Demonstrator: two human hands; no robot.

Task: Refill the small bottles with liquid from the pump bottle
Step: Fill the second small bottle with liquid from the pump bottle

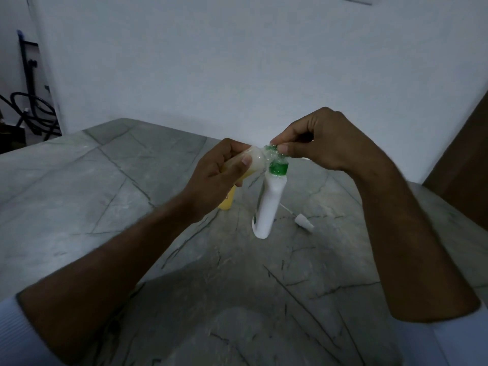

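Observation:
A white pump bottle (267,207) with a green collar stands on the grey marble table (105,180). My right hand (324,140) pinches its green pump head (273,150) between thumb and fingers. My left hand (219,175) grips a small translucent bottle (254,161) holding yellowish liquid. That bottle is tipped sideways, its end against the pump head. A second small yellow bottle (227,202) stands on the table behind my left hand, mostly hidden by it.
A small white cap with a thin tube (303,222) lies on the table right of the pump bottle. A white wall stands behind the table. Dark hoses and a stand (29,109) fill the far left corner. Brown furniture (464,149) is at the right edge.

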